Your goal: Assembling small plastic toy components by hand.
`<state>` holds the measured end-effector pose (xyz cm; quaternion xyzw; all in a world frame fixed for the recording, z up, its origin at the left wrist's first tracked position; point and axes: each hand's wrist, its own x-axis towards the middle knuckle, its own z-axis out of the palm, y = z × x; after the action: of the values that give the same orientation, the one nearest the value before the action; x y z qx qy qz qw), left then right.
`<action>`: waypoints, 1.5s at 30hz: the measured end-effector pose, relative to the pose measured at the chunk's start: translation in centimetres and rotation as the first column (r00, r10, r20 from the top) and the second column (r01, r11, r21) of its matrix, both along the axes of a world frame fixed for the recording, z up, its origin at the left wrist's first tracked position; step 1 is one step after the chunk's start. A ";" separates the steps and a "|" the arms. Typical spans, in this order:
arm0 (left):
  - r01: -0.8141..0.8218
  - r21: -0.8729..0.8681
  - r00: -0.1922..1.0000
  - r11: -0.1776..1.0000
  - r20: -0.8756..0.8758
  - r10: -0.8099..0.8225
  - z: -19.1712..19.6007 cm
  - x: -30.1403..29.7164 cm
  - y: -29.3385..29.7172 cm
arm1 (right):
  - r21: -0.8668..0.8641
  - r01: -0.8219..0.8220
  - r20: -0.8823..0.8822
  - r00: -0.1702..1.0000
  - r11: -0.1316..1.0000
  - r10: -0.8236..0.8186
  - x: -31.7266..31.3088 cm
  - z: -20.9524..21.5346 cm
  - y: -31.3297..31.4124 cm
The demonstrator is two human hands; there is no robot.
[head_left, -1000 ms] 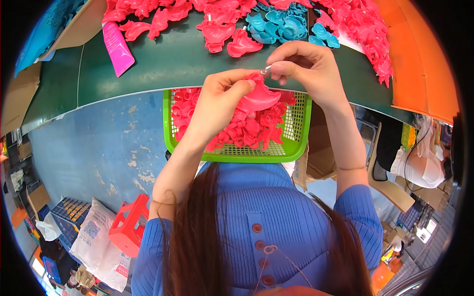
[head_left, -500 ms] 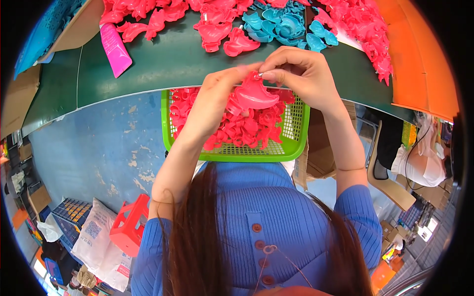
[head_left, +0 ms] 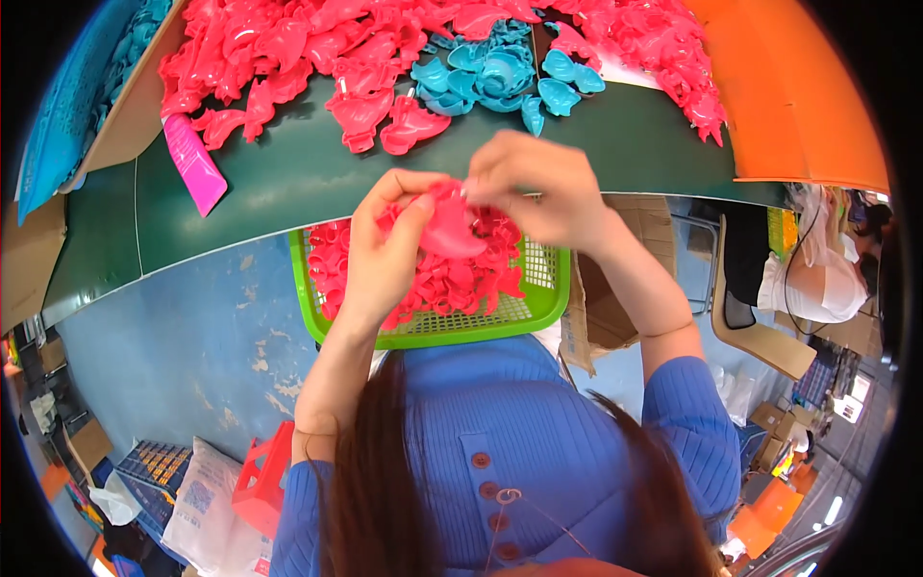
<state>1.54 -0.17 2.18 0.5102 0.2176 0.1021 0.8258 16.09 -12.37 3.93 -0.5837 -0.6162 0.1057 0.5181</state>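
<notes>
My left hand (head_left: 385,245) is closed around a glossy pink-red plastic piece (head_left: 454,229) with a curved, pointed shape, held above the basket. At the piece's upper edge, the bent fingers of my right hand (head_left: 543,188) come together, blurred by motion. A small pale glint shows at these fingertips, but what they pinch is too small and smeared to make out. Under both hands, a green plastic basket (head_left: 437,337) holds many small pink-red plastic parts (head_left: 461,290), some of them ring-shaped.
On the dark green tabletop (head_left: 279,188) lie a heap of pink-red pieces (head_left: 288,43), a cluster of blue pieces (head_left: 500,72) and a magenta tube (head_left: 195,165). An orange bin (head_left: 793,96) stands at the right, a carton (head_left: 130,87) at the left. A red stool (head_left: 264,481) is below left.
The view has shifted, so the table pile shows more. Both hands appear lower in it, over the basket. The pink-red piece has turned in my left hand, and my right hand is moving at its edge.
</notes>
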 end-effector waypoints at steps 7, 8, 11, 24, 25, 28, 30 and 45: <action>0.087 -0.158 0.996 0.984 -0.002 -0.088 -0.7 0.2 0.4 | -0.058 -0.020 -0.197 0.980 0.998 0.008 1.2 -0.9 0.1; 0.067 -0.165 0.997 0.984 -0.026 -0.072 -1.0 0.1 0.5 | -0.092 -0.077 -0.121 0.990 0.993 0.066 2.0 -0.3 0.6; 0.026 -0.159 0.998 0.987 -0.050 -0.034 -0.6 0.2 0.9 | -0.192 0.256 -0.098 0.956 0.947 -0.278 6.7 0.3 2.4; 0.007 -0.204 0.999 0.979 0.049 0.003 -0.2 -0.8 1.9 | -0.393 0.487 0.632 0.759 0.780 -0.155 19.7 -3.9 5.1; 0.006 -0.204 0.999 0.979 0.050 0.004 -0.2 -0.7 2.0 | -0.393 0.486 0.633 0.759 0.780 -0.154 19.9 -3.8 5.0; 0.006 -0.236 0.997 0.972 0.072 0.012 -0.3 -0.9 1.9 | -0.412 0.387 0.577 0.812 0.825 -0.093 19.7 -3.2 4.9; 0.005 -0.234 0.998 0.972 0.059 0.009 -0.4 -1.0 1.8 | -0.478 0.435 0.601 0.795 0.763 -0.077 19.2 -2.7 5.1; -0.220 -0.263 0.964 0.939 0.089 0.251 -1.3 -0.2 0.9 | -0.475 0.150 -0.174 0.950 0.867 -0.260 10.3 2.5 2.2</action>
<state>1.37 0.76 0.91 0.3649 0.2377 0.2027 0.8771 26.36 -10.17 6.39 -0.7350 -0.4430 0.2589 0.4432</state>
